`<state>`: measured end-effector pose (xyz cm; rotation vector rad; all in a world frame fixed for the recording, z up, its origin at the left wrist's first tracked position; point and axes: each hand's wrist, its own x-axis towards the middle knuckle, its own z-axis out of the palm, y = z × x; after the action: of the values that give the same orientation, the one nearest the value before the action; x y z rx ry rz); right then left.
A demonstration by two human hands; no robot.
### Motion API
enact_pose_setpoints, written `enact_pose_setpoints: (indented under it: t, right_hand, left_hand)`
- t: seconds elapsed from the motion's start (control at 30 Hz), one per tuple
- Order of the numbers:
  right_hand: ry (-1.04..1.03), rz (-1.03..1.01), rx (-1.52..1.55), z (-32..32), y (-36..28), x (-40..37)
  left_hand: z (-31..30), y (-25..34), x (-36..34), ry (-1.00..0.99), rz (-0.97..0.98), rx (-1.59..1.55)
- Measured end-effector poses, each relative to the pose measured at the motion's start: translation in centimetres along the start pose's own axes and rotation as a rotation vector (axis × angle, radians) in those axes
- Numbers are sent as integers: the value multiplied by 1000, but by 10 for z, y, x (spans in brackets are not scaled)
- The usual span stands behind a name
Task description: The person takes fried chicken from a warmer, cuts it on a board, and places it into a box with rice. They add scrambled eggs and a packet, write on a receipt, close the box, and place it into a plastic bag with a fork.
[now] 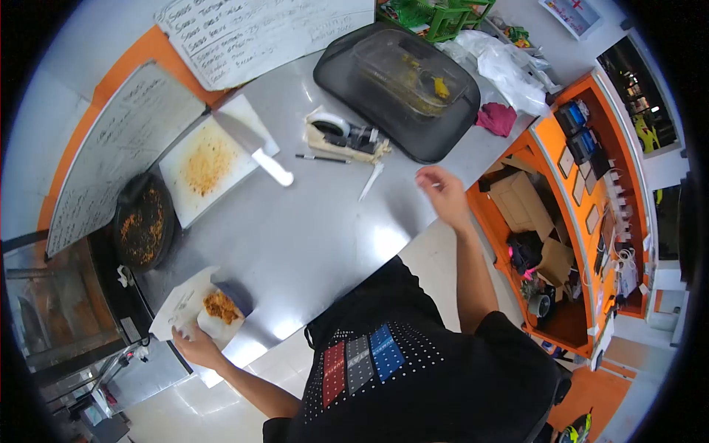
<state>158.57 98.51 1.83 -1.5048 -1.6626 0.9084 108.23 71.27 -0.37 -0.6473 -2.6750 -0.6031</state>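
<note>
My left hand (193, 347) grips the near side of a white paper food box (177, 304) at the table's front left. Brown, crumbly food (220, 306) lies inside it, and the box's inner flap looks dark blue. Part of my left fingers is hidden by the box. My right hand (444, 195) hovers over the table's right edge, its fingers loosely bent and apart with nothing visible in them. Nearest to it are a white plastic utensil (371, 181) and a large black tray (422, 148).
A clear lidded container (413, 74) sits on the tray. A white-handled knife (272, 168) rests across a crumb-covered cutting board (214, 159). Left of it stands a black pan (144, 225). A tape roll (329, 124), black pen (323, 159) and maroon cloth (496, 119) lie farther back.
</note>
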Motion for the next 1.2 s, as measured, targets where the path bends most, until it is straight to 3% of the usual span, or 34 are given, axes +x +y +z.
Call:
enact_pose_setpoints:
  t: [0.03,0.13,0.17,0.2,0.23,0.27,0.3,0.33,0.37,0.43,0.47,0.63,0.67,0.73,0.83,0.9,0.93,1.03,1.1,1.13,1.2]
  right_hand:
    - [138,-12,22,-16,24,23]
    - [486,80,99,-70,97,82]
    - [533,90,79,-87,136,105]
    - [578,110,59,-104,171,124]
    - [555,146,35,-120,187,139]
    - [534,174,8,-132,198,157]
    - [530,127,-2,-140,205,175]
    - [525,59,-105,-147,209,191]
    - [480,111,-37,-152,212,208]
    - [471,91,28,-153,214,236]
    - [319,317,31,-159,194,240]
    - [166,236,321,-152,220,250]
    - [126,224,243,-156,214,246]
    - [65,278,499,-162,204,240]
    - [115,512,651,-183,171,238]
    - [195,536,903,-211,139,228]
    - [204,550,1028,-225,121,227]
    - [219,47,1328,-252,98,218]
    - [394,-48,1185,-237,60,217]
    - [476,-108,1113,-228,45,221]
    - [286,-174,849,-205,59,231]
  left_hand:
    - [6,-6,-3,86,133,43]
    - [10,40,-31,251,126,-30]
    - [14,74,-54,234,123,-223]
    - [10,126,-79,-27,-182,-472]
    - [23,157,-108,-67,92,-469]
    - [29,212,-142,-234,-58,-734]
    - [71,231,-182,-564,-200,-1094]
    - [34,306,-199,-879,-215,-1188]
    - [42,349,-223,-1194,-304,-1213]
    - [59,415,-265,-1520,-492,-1408]
    - [69,437,-281,-1530,-542,-1412]
    - [103,491,-297,-1376,-723,-1296]
    - [108,491,-296,-1361,-736,-1318]
    - [116,490,-300,-1375,-747,-1343]
    - [108,493,-297,-1446,-779,-1428]
    - [69,509,-278,-1465,-964,-1598]
    - [47,515,-265,-1503,-939,-1692]
    - [-20,544,-214,-1509,-854,-1964]
    - [-34,562,-184,-1465,-751,-2141]
    - [-31,570,-161,-1609,-575,-2296]
    - [-39,600,-124,-1604,-407,-2461]
